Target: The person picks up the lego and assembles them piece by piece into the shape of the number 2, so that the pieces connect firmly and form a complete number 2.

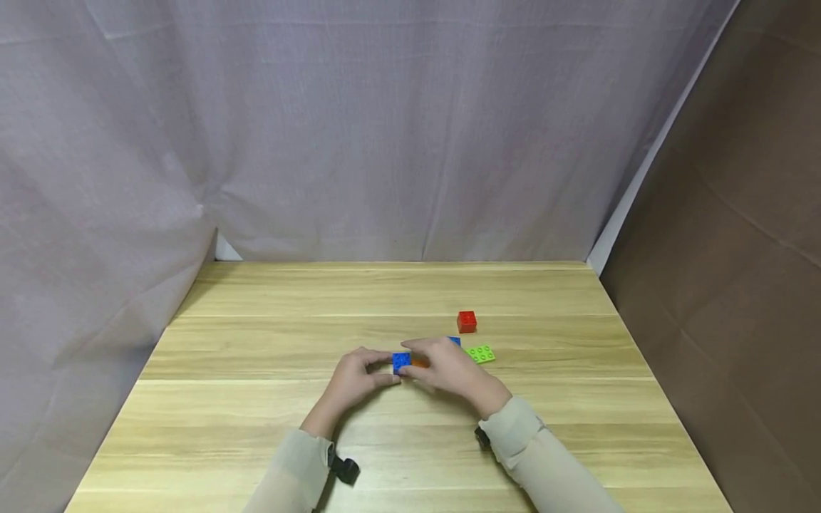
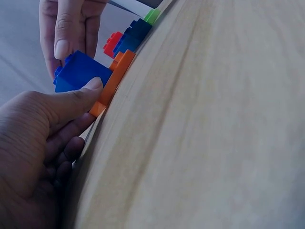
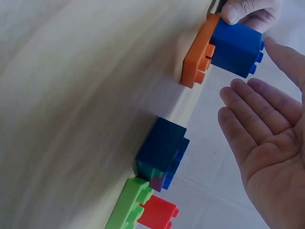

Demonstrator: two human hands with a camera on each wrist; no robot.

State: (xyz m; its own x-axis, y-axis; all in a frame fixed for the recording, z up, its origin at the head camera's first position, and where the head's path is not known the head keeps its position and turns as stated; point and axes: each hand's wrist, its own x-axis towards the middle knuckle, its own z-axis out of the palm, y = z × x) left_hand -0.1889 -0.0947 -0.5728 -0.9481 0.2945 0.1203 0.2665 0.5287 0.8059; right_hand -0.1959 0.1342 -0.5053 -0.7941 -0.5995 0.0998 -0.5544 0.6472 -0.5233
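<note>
A blue brick (image 1: 400,362) sits on one end of an orange plate brick (image 1: 419,362), whose remaining studs show beside it. My left hand (image 1: 356,374) pinches the blue brick low down by the orange plate, thumb on the near side. Over the same brick is my right hand (image 1: 449,367); its fingers are extended in the right wrist view (image 3: 271,138). The right thumb is at the blue studs, though whether it touches them I cannot tell. In the head view the right hand covers part of the orange plate.
Right of the hands, a second blue brick (image 3: 162,145) stands beside a lime green plate brick (image 1: 479,354). A red brick (image 1: 467,321) lies farther back on the wooden table (image 1: 308,306). Grey cloth (image 1: 385,142) hangs behind the table.
</note>
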